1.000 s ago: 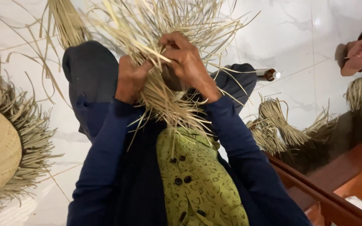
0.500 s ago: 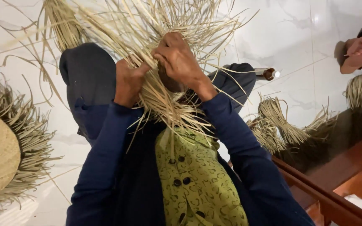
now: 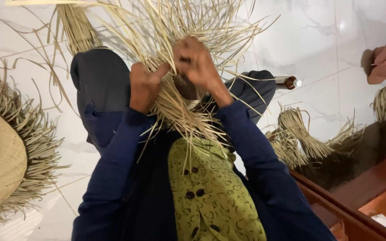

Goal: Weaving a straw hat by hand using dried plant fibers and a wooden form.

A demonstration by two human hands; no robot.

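Small brown bottle [image 3: 288, 82] with white cap, lying on white floor [image 3: 318, 40]

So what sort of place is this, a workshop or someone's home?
Probably a home floor used for straw weaving. Both hands, the left hand and right hand, grip a bunch of straw strands over white marbled floor tiles; a half-woven straw hat lies alongside.

I wear a dark navy long-sleeved top; both sleeves [image 3: 112, 178] are plain and reach to my wrists. My hands are bare, without rings or a watch. Over my lap lies an olive-green cloth [image 3: 211, 196] printed with small dark curls and dots. My legs are in dark trousers [image 3: 99, 80].
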